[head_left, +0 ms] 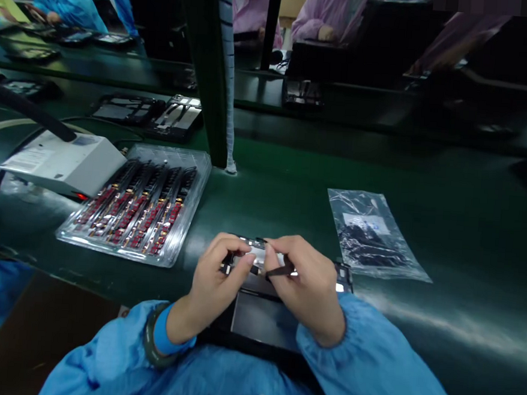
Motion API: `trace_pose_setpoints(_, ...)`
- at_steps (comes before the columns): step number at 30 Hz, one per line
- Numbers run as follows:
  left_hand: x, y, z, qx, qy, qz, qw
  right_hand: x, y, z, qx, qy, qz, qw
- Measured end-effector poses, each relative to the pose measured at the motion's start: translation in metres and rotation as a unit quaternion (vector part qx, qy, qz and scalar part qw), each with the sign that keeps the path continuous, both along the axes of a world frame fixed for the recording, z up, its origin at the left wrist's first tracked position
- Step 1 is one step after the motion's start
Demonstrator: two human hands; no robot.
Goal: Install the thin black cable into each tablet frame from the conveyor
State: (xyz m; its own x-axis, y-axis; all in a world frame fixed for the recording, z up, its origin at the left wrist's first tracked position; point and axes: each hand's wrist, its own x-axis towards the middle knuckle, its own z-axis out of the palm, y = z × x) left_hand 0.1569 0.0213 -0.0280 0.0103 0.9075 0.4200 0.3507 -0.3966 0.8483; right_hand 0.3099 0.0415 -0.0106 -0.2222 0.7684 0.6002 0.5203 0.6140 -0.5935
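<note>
An opened flat electronic device, black-framed with a large grey panel [264, 319], lies at the bench's near edge, right in front of my body. My left hand [217, 278] is over its far left part, thumb and index finger closed together at a small part that the fingers mostly hide. Across from it, my right hand [305, 275] is closed with a slim dark pointed tool [282, 270] in its fingers, the tip towards the left. The right thumb and index finger also meet at a small black piece [261, 241]. Both hands' fingertips nearly touch above the device.
To the left, a clear plastic tray [175, 257] holds rows of small red-and-black parts beside a white box [70, 163]. A clear bag [375, 238] of dark parts lies right. Behind stand a green post [211, 79] and several opened devices [176, 116]. Co-workers sit across.
</note>
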Motion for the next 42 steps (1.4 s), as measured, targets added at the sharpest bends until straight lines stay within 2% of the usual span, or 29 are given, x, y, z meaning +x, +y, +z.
trace_pose_setpoints(2,-0.002,0.001,-0.001,0.033,0.016,0.017,0.999,0.000,-0.004,-0.001,0.083,-0.082,-0.006,0.993)
trace_pose_setpoints(5,-0.002,-0.001,-0.001,0.045,0.032,0.025,0.998,-0.002,-0.008,0.000,0.149,-0.167,-0.005,0.975)
trace_pose_setpoints(10,-0.002,-0.001,-0.001,0.039,0.028,0.025,0.999,-0.001,-0.010,0.005,0.189,-0.246,0.019,0.951)
trace_pose_setpoints(12,-0.003,0.001,0.000,0.020,0.018,0.020,0.999,-0.002,-0.010,0.004,0.179,-0.235,0.037,0.955)
trace_pose_setpoints(14,-0.005,0.002,0.001,-0.023,-0.009,0.010,1.000,-0.001,-0.011,0.002,0.118,-0.171,0.058,0.976)
trace_pose_setpoints(16,-0.006,0.003,0.001,-0.101,-0.057,-0.007,0.993,0.001,-0.010,0.000,-0.008,-0.059,0.069,0.996)
trace_pose_setpoints(17,-0.007,0.004,0.001,-0.148,-0.088,-0.015,0.985,0.004,-0.009,0.000,-0.093,0.009,0.065,0.994)
trace_pose_setpoints(18,-0.008,0.003,0.002,-0.192,-0.120,-0.022,0.974,0.008,-0.008,0.001,-0.181,0.082,0.056,0.978)
trace_pose_setpoints(19,-0.010,0.003,0.002,-0.228,-0.150,-0.026,0.962,0.014,-0.006,0.003,-0.266,0.156,0.044,0.950)
trace_pose_setpoints(21,-0.017,0.005,0.007,-0.266,-0.185,-0.033,0.946,0.028,-0.001,0.008,-0.395,0.294,0.021,0.870)
trace_pose_setpoints(22,-0.023,0.008,0.011,-0.268,-0.184,-0.031,0.945,0.036,0.001,0.011,-0.431,0.349,0.011,0.832)
trace_pose_setpoints(23,-0.031,0.013,0.016,-0.259,-0.167,-0.024,0.951,0.044,0.002,0.015,-0.455,0.393,-0.002,0.799)
trace_pose_setpoints(25,-0.053,0.031,0.029,-0.217,-0.087,0.009,0.972,0.059,0.004,0.021,-0.480,0.446,-0.042,0.754)
trace_pose_setpoints(27,-0.080,0.057,0.042,-0.150,0.044,0.071,0.985,0.072,0.003,0.027,-0.494,0.469,-0.087,0.727)
trace_pose_setpoints(29,-0.106,0.089,0.050,-0.067,0.211,0.143,0.965,0.081,0.000,0.030,-0.500,0.477,-0.113,0.714)
trace_pose_setpoints(30,-0.118,0.105,0.052,-0.023,0.292,0.175,0.940,0.083,-0.001,0.031,-0.498,0.481,-0.118,0.712)
trace_pose_setpoints(32,-0.135,0.135,0.049,0.028,0.444,0.205,0.872,0.084,-0.003,0.031,-0.490,0.486,-0.124,0.713)
trace_pose_setpoints(35,-0.145,0.166,0.034,0.065,0.571,0.190,0.796,0.080,-0.003,0.030,-0.488,0.479,-0.133,0.717)
trace_pose_setpoints(37,-0.143,0.175,0.024,0.083,0.615,0.141,0.771,0.077,-0.003,0.028,-0.492,0.467,-0.134,0.723)
trace_pose_setpoints(39,-0.139,0.175,0.019,0.086,0.640,0.090,0.758,0.078,-0.005,0.026,-0.485,0.456,-0.137,0.734)
trace_pose_setpoints(42,-0.135,0.161,0.027,0.073,0.653,0.086,0.749,0.087,-0.014,0.019,-0.411,0.439,-0.168,0.781)
